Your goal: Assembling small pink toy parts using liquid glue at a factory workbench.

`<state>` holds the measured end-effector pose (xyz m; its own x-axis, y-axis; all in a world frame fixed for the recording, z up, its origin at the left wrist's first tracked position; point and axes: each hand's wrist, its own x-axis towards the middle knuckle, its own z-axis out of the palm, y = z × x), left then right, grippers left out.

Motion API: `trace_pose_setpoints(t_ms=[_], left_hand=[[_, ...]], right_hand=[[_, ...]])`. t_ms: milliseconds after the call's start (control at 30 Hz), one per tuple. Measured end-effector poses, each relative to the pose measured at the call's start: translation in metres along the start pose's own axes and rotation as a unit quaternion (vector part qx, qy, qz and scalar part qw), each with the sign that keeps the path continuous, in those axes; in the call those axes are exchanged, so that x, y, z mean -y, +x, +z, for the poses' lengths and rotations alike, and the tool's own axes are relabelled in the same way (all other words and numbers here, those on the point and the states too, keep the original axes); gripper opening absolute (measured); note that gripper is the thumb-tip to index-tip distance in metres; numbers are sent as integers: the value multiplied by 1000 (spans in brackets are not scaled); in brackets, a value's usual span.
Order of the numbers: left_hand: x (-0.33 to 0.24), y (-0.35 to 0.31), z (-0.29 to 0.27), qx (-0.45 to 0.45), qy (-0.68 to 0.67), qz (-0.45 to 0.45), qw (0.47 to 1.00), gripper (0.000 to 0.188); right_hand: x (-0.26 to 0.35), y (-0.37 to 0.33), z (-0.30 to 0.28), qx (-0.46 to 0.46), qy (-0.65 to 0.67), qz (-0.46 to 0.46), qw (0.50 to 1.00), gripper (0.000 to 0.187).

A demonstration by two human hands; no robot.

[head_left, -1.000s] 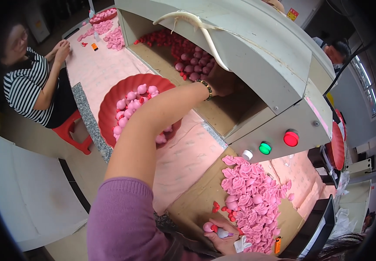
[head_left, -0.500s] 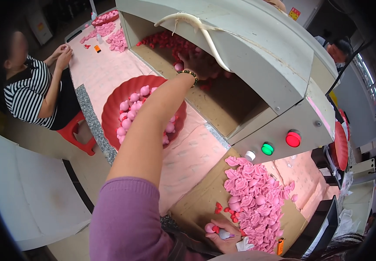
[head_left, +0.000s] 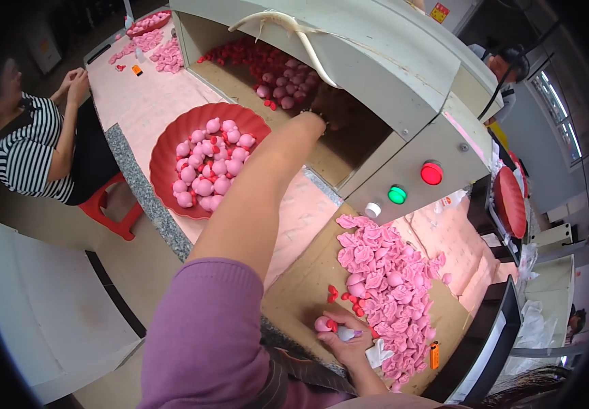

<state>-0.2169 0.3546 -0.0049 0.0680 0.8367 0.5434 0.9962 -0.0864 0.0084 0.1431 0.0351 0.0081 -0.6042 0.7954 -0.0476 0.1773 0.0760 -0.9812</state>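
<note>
My left arm, in a purple sleeve, reaches into the opening of a grey machine [head_left: 403, 82]. In its shadow my left hand [head_left: 332, 109] is dim, and its fingers cannot be made out. Beside it lie pink balls [head_left: 288, 87] and many small red pieces [head_left: 240, 58]. Low in the view, my right hand [head_left: 349, 344] is closed round a small squeeze bottle [head_left: 347, 333] with a purple tip. A pink ball with a red piece [head_left: 323, 324] is also in its fingers. Close by are a white tissue [head_left: 378, 354] and a heap of pink petal-shaped pieces [head_left: 390, 279].
A red fluted bowl [head_left: 161, 157] with pink-and-red ball pieces stands left of my forearm. On the machine's end are red [head_left: 432, 172], green [head_left: 397, 195] and white knobs. An orange lighter [head_left: 434, 354] lies right of the heap. A person in stripes [head_left: 42, 146] sits at left.
My left hand has moved right, deeper into the machine's shadow, baring a cluster of pink balls there. My right hand keeps hold of the bottle and ball. The whole view has shifted slightly.
</note>
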Motion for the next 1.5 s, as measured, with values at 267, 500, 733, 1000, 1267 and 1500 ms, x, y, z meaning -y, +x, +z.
trace_pose_setpoints(t_ms=[267, 500, 733, 1000, 1267, 1500], left_hand=[[30, -27, 1, 88, 78, -111, 987, 48], [-8, -41, -86, 145, 168, -268, 937, 57], [93, -75, 4, 102, 93, -327, 935, 71], [-86, -133, -151, -77, -450, -300, 838, 33], [-170, -150, -136, 158, -652, -433, 602, 41], [-185, -141, -130, 147, -641, -453, 602, 38]], right_hand=[[-2, -2, 6, 14, 13, -40, 999, 39], [-3, -7, -2, -3, -11, -53, 999, 39], [-11, -4, -1, 50, -4, -50, 997, 35], [-13, -5, 3, 14, 109, -3, 994, 28], [-19, -12, 11, 16, 137, -33, 990, 23], [-31, -11, 10, 7, 122, -80, 989, 23]])
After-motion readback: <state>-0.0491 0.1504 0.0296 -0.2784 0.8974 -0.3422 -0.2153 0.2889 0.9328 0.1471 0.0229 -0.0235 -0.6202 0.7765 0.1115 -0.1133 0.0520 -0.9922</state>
